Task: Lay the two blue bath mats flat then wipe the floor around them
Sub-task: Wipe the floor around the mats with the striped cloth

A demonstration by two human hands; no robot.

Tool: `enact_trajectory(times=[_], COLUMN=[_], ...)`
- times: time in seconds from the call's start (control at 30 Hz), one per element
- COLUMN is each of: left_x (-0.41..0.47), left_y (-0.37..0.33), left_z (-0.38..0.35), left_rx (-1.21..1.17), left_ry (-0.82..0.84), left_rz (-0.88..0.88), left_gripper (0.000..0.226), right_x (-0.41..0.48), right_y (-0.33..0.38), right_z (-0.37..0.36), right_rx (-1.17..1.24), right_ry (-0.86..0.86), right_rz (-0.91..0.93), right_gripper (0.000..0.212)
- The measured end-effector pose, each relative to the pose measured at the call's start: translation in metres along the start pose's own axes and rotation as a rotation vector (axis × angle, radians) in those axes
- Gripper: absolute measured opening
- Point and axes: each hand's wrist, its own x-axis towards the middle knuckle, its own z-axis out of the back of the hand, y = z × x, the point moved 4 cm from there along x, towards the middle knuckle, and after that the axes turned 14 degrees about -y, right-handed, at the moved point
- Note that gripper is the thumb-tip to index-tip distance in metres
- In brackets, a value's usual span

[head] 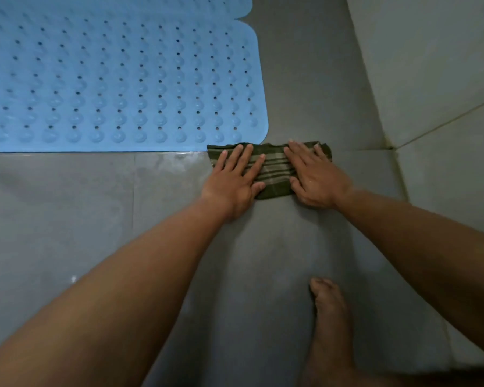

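Bare forearms (157,261), no sleeves, one bare foot (330,317)

Blue bath mat (118,79): rubbery, rows of drain holes and raised bumps, rounded corners, lying flat on the grey tiled floor (67,219), upper left. A second blue mat (123,4) sits flat just beyond it, edges nearly touching, mostly out of frame. Wet sheen on the floor along the near mat's front edge.
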Motion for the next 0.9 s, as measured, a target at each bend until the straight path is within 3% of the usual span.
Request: enact_trajectory(times=[0.33, 0.9], left_x=[-0.044, -0.093], left_y=[0.042, 0.118], left_z=[0.007, 0.023], left_rx=[0.02, 0.055], left_ry=[-0.025, -0.067], left_rz=[-0.041, -0.034], left_gripper=[0.063, 0.065], right_x=[0.02, 0.05], right_y=[0.05, 0.115], right_z=[0.006, -0.009], right_rx=[-0.108, 0.024], right_ry=[-0.034, -0.074], right_rz=[0.26, 0.481], right_gripper=[0.073, 0.071])
